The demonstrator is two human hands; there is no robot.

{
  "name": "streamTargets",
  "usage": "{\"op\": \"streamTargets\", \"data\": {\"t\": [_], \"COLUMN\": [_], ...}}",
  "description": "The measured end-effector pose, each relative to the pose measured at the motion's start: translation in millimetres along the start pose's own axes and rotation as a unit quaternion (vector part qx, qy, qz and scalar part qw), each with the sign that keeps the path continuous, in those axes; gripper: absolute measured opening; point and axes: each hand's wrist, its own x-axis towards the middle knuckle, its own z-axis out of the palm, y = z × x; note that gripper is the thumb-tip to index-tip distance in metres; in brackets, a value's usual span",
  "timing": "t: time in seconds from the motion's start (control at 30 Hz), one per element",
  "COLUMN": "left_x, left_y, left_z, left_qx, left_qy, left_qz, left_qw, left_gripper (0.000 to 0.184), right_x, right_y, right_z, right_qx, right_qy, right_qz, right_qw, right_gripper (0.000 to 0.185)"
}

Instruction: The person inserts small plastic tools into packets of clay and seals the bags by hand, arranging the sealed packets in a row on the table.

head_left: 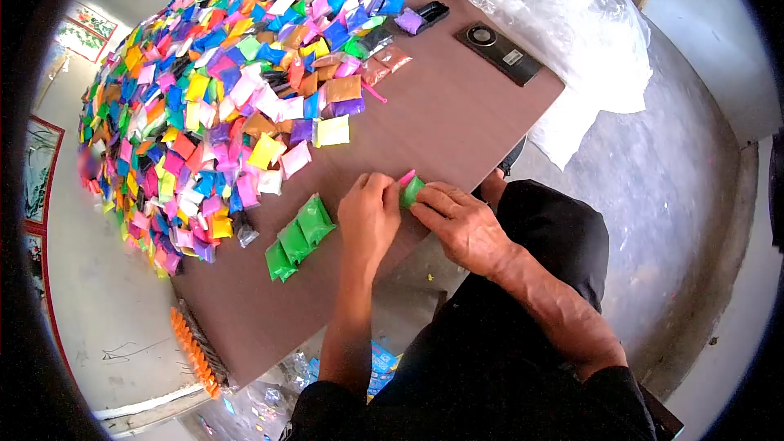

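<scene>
A small green packet [413, 192] is pinched between both hands near the table's front edge. My right hand [467, 224] is closed, its thumb and fingers on the packet's right side. My left hand [369, 214] is also closed, with bent fingertips at the packet's left edge, partly hiding it. A small pink piece [407, 177] sticks up between my left fingertips and the packet; I cannot make out what it is. Left of my left hand, several joined green packets [300, 235] lie in a row on the brown table [433, 126].
A large heap of multicoloured packets [220, 90] covers the table's far left. Toward the back right are a black tray [431, 15] and a flat dark device with a round dial [498, 51]. Clear plastic sheeting [572, 41] hangs beyond. An orange-edged brush [194, 351] sits at the near-left edge.
</scene>
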Motion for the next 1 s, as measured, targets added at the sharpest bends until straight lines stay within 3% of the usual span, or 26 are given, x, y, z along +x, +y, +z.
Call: {"op": "streamTargets", "data": {"t": [0.1,0.17,0.23,0.3,0.37,0.6,0.83,1.0], "left_x": [11,12,6,-4,-18,-23,-12,-13], "left_y": [-5,-2,18,26,27,5,26,31], "left_z": [-1,-6,-23,-26,-23,-2,-17,-14], "left_qx": [-0.001,-0.018,-0.059,-0.070,-0.048,0.015,-0.049,-0.033], "left_qy": [0.004,0.001,-0.011,-0.001,-0.024,0.039,0.030,-0.029], "left_qz": [0.008,0.012,-0.048,-0.044,-0.038,-0.048,-0.052,-0.032], "left_qw": [1.000,1.000,0.997,0.997,0.998,0.998,0.997,0.999], "left_gripper": [0.010,0.010,0.008,0.007,0.007,0.009,0.007,0.007], "right_x": [-2,-3,-3,-4,-1,-1,-7,-5], "right_y": [2,1,1,-1,-2,-4,-2,-2], "right_z": [0,-1,-1,0,0,2,3,3], "right_qx": [0.007,0.038,0.045,0.054,0.052,0.044,0.052,0.056], "right_qy": [-0.015,0.008,0.006,0.001,0.011,0.010,0.018,0.016], "right_qz": [0.007,0.014,0.024,0.029,0.034,0.033,0.046,0.032], "right_qw": [1.000,0.999,0.999,0.998,0.998,0.998,0.997,0.998], "right_gripper": [0.036,0.046,0.046,0.046,0.047,0.048,0.044,0.036]}}
